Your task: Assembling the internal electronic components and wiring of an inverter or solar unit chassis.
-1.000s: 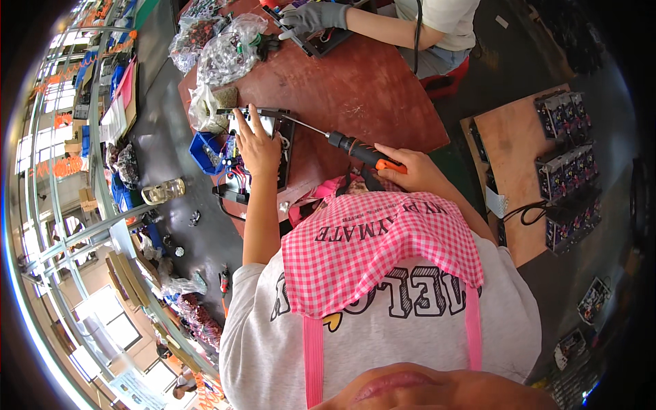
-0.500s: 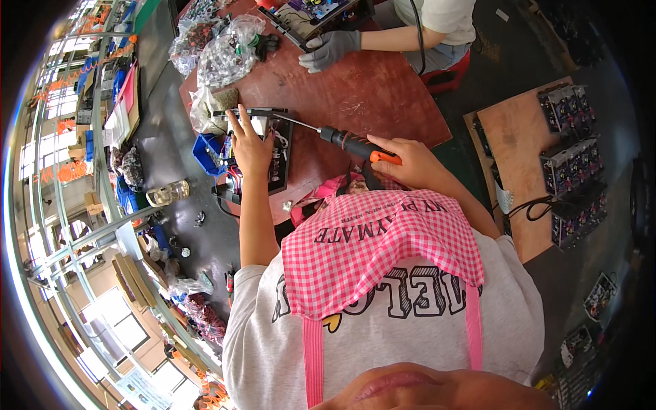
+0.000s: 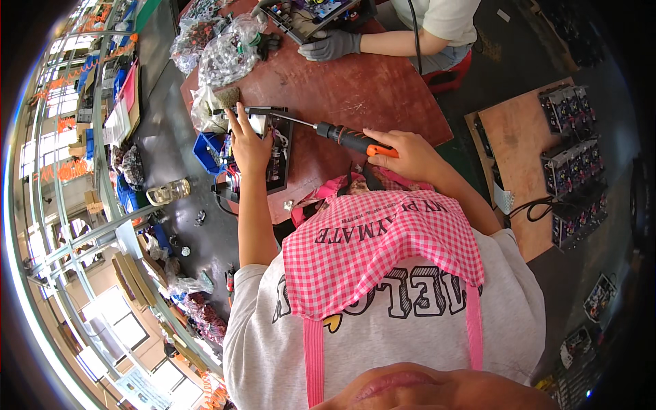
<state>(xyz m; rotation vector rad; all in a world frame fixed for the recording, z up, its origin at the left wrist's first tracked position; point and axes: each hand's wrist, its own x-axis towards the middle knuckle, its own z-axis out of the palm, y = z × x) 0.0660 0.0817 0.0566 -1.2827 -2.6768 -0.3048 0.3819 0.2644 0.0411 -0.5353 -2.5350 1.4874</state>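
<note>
compared with a second ago, has eased the power driver (image 3: 348,139) leftward, bringing the tip further in over the open chassis (image 3: 281,154); compared with half a second ago, shows hardly any shift. suggests, as a judgement, a steadied pose with the driver lined up on the black bar (image 3: 264,110) at the chassis's far end; too small to tell whether touching a screw there.

points left and slightly away from the body, long axis running from the black-and-orange driver handle to the thin shaft (image 3: 298,121).

rests the chassis on the red-brown bench (image 3: 355,96), near the left edge and just beside a blue bin (image 3: 204,152), long side running away from the body, bar crossing left to right.

wraps the right hand (image 3: 410,157) around the driver's handle; lays the left hand (image 3: 250,148) over the chassis, fingers stretched to the bar, any pinch underneath impossible to tell.
</note>
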